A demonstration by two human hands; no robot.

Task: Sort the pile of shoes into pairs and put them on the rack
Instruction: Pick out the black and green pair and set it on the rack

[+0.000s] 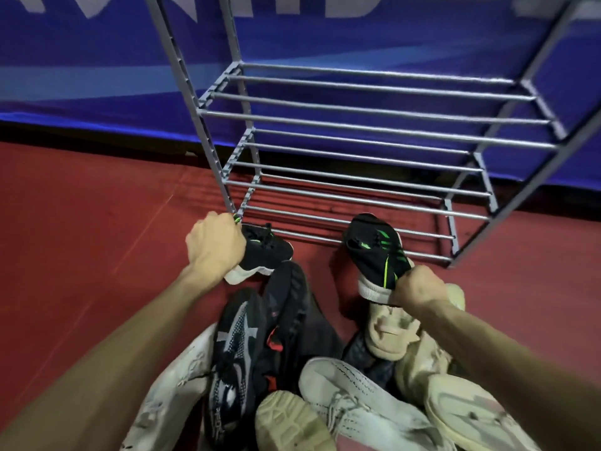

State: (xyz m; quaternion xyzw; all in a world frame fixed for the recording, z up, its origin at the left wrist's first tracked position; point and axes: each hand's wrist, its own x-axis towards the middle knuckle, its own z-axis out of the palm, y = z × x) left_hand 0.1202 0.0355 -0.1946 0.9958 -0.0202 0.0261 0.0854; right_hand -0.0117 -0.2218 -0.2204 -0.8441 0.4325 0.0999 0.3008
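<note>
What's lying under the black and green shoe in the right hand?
A beige shoe lies directly beneath the black and green shoe held by the right hand. The hand and heel cover part of it; anything deeper is hidden.

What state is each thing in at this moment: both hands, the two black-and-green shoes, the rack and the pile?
Left hand: closed on the heel of the left black-and-green shoe.
Right hand: closed on the heel of the right black-and-green shoe, toe pointing at the rack.
Rack: all visible shelves bare.
Pile of shoes: unsorted, on the red floor.
</note>
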